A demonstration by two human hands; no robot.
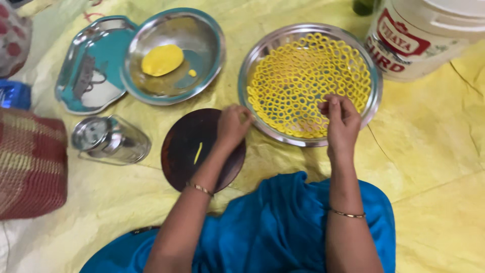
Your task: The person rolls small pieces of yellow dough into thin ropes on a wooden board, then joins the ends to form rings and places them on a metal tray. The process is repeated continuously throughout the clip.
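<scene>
Steel plate is sitting on the yellow sheet ahead of us, and it is carrying yellow dough rings packed edge to edge across most of its floor. Our right hand is hovering over the near rim, fingertips bunched as if pinching a small bit of dough; we cannot tell whether a ring is actually between them. Our left hand is curling loosely over the far edge of the dark round board, fingers drawn in, and what it is gripping, if anything, is hidden. A thin dough strip is lying on the board just beside that wrist.

Risks as we are judging them:
- The rings are touching one another, so a ring set down carelessly could be sticking to or crushing its neighbours.
- Our right wrist is hanging low over the near rows; a dip could be flattening them.
- The strip is lying near our left forearm and could be smeared or dragged off the board.
- The steel bowl with the dough lump is sitting uncovered, so the dough may be drying and cracking when rolled.
- The steel cup is lying on its side near the board, and the white bucket is crowding the plate's far rim.
</scene>
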